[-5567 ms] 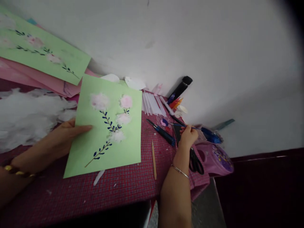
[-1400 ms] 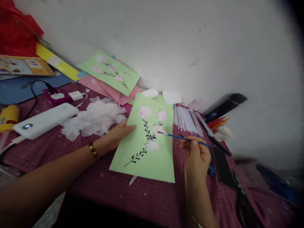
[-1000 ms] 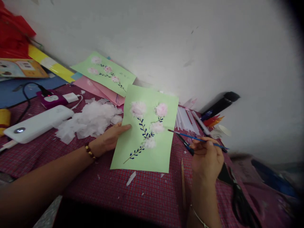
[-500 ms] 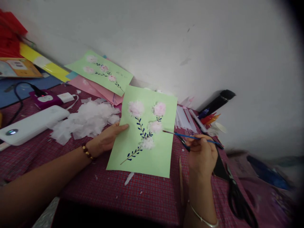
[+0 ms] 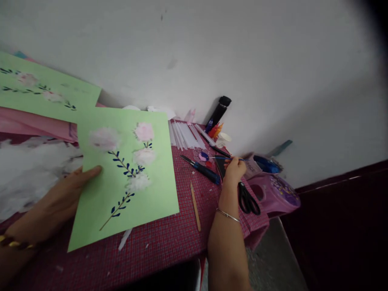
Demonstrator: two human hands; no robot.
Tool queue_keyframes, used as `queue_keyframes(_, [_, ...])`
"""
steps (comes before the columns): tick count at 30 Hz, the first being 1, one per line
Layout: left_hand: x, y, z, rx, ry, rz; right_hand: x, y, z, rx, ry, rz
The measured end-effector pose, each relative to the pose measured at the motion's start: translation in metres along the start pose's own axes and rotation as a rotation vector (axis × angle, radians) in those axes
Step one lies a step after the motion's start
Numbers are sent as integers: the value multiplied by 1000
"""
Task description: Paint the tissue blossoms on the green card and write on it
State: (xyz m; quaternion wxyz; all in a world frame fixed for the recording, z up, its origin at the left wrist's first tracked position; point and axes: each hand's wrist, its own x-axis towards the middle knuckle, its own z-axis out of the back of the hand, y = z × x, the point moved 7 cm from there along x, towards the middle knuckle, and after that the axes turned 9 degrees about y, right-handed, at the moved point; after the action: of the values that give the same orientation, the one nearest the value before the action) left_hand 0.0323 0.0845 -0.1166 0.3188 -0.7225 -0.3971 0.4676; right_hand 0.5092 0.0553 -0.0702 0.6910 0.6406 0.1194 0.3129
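My left hand (image 5: 65, 194) grips the left edge of a green sheet of paper (image 5: 157, 194), thumb on the front and the other fingers behind. The sheet bears fluffy pink and white flowers on a painted brown stem with dark blue leaves. Out to the right, my right hand (image 5: 235, 169) is closed on a thin blue paintbrush (image 5: 226, 158). The brush tip is at a small palette (image 5: 203, 156) with purple, dark blue and red paint; whether it touches the paint I cannot tell.
A utility knife (image 5: 201, 169), a wooden stick (image 5: 195, 206) and black scissors (image 5: 247, 199) lie on the checked cloth (image 5: 163, 238). White glue sticks (image 5: 186, 135), paint tubes (image 5: 216, 131) and a black bottle (image 5: 220, 111) are near the wall. White paper scraps (image 5: 27, 169) lie left, below another flowered green sheet (image 5: 81, 97).
My right hand has moved the paintbrush away from the flowers to the palette on the right. The view has swung right. My left hand still holds the sheet.
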Motion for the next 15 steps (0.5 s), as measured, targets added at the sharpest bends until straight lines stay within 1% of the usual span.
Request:
queue_keyframes(4, [11,9,15,-81,14,-34,1,-6,-7,-78,32,4])
queue_keyframes(6, [14,11,18,-75,37,-23,2,-7,-9,-117,35,10])
queue_keyframes(9, [15,12,17,-68,90,-13,4,-7,-8,-165,37,15])
queue_keyframes(12, [15,12,17,-78,89,-31,5,-12,-12,-172,64,3])
queue_keyframes(15, [12,11,12,-92,63,-10,7,-22,-20,-133,103,-26])
